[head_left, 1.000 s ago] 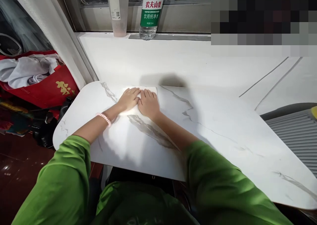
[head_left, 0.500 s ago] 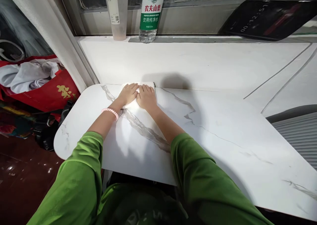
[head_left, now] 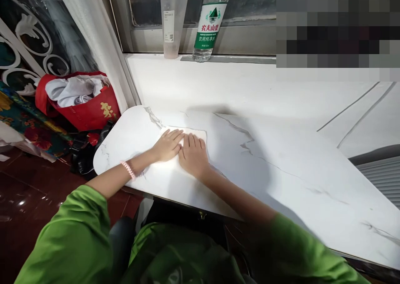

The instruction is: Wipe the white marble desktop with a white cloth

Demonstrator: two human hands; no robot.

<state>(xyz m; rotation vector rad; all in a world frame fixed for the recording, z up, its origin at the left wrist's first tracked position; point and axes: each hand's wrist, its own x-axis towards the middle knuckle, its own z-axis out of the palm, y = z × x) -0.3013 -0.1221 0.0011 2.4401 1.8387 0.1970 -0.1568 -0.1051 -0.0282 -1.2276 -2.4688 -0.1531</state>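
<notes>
A white cloth [head_left: 200, 133] lies flat on the white marble-patterned tabletop [head_left: 290, 200]. My left hand [head_left: 168, 145], with a pink coiled band on the wrist, rests palm down on the cloth, fingers stretched out. Right beside it, my right hand [head_left: 193, 155] also presses flat on the cloth, its fingers pointing away from me. The fingertips of the left hand meet the side of the right. Much of the cloth is hidden under both hands; its far and right edges show.
On the window ledge stand a clear plastic cup [head_left: 175, 26] and a water bottle [head_left: 208, 30] with a green and white label. A red bag [head_left: 90, 113] stuffed with pale fabric sits left of the table. At the right is a grey ribbed surface [head_left: 381, 175]. The upper right is pixelated.
Both hands have drawn the cloth back from the wall side of the table toward me, still lying flat on it. The view has shifted left.
</notes>
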